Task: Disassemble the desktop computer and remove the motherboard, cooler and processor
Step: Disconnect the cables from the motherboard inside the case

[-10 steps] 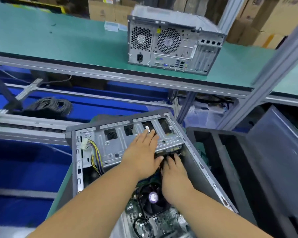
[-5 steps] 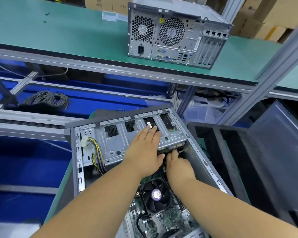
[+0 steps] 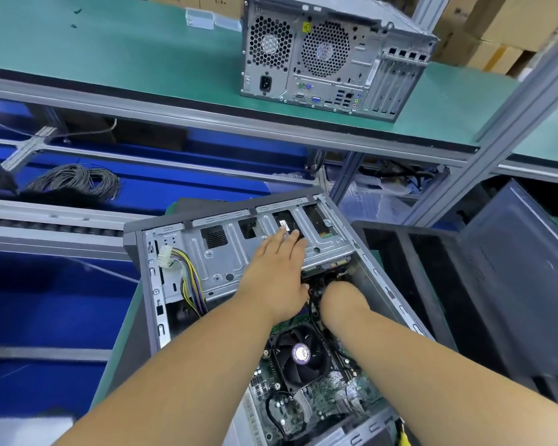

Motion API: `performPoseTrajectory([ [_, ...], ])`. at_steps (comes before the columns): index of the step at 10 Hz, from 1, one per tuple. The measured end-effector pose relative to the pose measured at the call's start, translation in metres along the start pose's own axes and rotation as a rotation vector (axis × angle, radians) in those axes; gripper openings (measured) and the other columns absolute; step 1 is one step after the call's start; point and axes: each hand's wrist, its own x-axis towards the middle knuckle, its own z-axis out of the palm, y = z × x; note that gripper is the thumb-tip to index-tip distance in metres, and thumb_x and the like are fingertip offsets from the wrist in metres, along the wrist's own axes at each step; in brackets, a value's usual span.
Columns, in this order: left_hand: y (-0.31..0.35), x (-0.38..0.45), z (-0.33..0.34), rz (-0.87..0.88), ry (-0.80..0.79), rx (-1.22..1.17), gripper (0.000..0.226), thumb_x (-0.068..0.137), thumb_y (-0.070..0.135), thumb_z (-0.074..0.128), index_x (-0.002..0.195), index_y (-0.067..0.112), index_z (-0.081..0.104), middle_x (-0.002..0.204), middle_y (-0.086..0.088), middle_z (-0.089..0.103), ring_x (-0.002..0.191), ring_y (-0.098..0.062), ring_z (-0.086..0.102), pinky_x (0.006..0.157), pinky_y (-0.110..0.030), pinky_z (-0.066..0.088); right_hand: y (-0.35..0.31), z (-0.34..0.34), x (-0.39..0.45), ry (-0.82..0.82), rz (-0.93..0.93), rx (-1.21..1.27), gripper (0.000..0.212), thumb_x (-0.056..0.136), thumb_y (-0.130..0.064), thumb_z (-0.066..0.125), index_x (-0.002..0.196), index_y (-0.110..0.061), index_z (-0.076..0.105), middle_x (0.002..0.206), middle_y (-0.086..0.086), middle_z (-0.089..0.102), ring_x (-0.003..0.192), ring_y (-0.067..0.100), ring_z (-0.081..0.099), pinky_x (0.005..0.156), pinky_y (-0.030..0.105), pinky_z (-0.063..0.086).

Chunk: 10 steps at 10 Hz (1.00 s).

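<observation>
An open grey desktop case (image 3: 149,284) lies on its side in front of me. Inside, the green motherboard (image 3: 322,394) carries a black cooler fan (image 3: 300,355) with a round purple label. My left hand (image 3: 281,272) lies flat with straight fingers on the silver drive cage (image 3: 226,259). My right hand (image 3: 339,300) reaches down under the cage edge among black cables; its fingers are hidden. A white plug with yellow and purple wires (image 3: 187,278) hangs at the case's left side.
A second closed computer (image 3: 329,56) stands on the green upper shelf (image 3: 110,53). A dark grey bin (image 3: 432,284) and a leaning dark panel (image 3: 522,278) are to the right. A coil of grey cable (image 3: 74,181) lies on the blue lower level at left.
My right hand has pushed deeper under the drive cage, so its fingers are now out of sight. My left hand stays pressed flat on the cage.
</observation>
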Motion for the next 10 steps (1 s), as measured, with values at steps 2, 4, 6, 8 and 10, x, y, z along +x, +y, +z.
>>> performPoseTrajectory([
  [2, -0.001, -0.001, -0.001, 0.000, -0.006, -0.021, 0.080, 0.093, 0.044, 0.047, 0.156, 0.019, 0.004, 0.163, -0.002, -0.001, 0.149, -0.023, -0.008, 0.116, -0.035, -0.010, 0.005, 0.003, 0.016, -0.126, 0.053, 0.062, 0.036, 0.101, -0.014, 0.036, 0.129, -0.005, 0.057, 0.132, 0.017, 0.057, 0.115, 0.032, 0.056, 0.082, 0.033, 0.040],
  [4, -0.002, 0.000, 0.000, 0.010, 0.002, -0.024, 0.080, 0.093, 0.044, 0.048, 0.155, 0.017, 0.005, 0.163, -0.004, 0.000, 0.149, -0.024, -0.006, 0.115, -0.035, -0.010, 0.015, 0.010, 0.020, -0.066, 0.108, 0.223, 0.037, 0.102, -0.028, 0.041, 0.124, -0.005, 0.060, 0.126, 0.016, 0.061, 0.117, 0.032, 0.057, 0.091, 0.032, 0.045],
  [6, -0.002, 0.000, 0.000, 0.017, -0.006, -0.020, 0.080, 0.093, 0.043, 0.048, 0.155, 0.017, 0.005, 0.163, -0.004, 0.001, 0.149, -0.025, -0.006, 0.119, -0.039, -0.005, 0.000, 0.010, 0.017, -0.015, 0.085, -0.117, 0.022, 0.093, -0.013, 0.051, 0.106, -0.015, 0.069, 0.114, 0.004, 0.067, 0.106, 0.024, 0.062, 0.080, 0.036, 0.050],
  [8, 0.000, 0.002, 0.003, 0.008, -0.007, 0.019, 0.084, 0.092, 0.058, 0.043, 0.155, 0.016, 0.006, 0.163, -0.006, 0.003, 0.149, -0.026, -0.007, 0.119, -0.040, -0.007, -0.003, 0.011, 0.019, 0.034, 0.066, -0.094, 0.025, 0.094, -0.011, 0.048, 0.108, -0.012, 0.068, 0.115, 0.007, 0.066, 0.107, 0.026, 0.062, 0.080, 0.036, 0.051],
  [10, 0.004, 0.005, 0.003, -0.026, 0.014, 0.070, 0.081, 0.093, 0.064, 0.038, 0.153, 0.015, 0.014, 0.161, -0.007, 0.010, 0.149, -0.028, -0.001, 0.121, -0.043, -0.001, 0.008, 0.009, 0.021, 0.033, 0.102, 0.156, 0.022, 0.096, -0.011, 0.046, 0.097, -0.008, 0.067, 0.104, 0.011, 0.068, 0.087, 0.027, 0.060, 0.071, 0.030, 0.046],
])
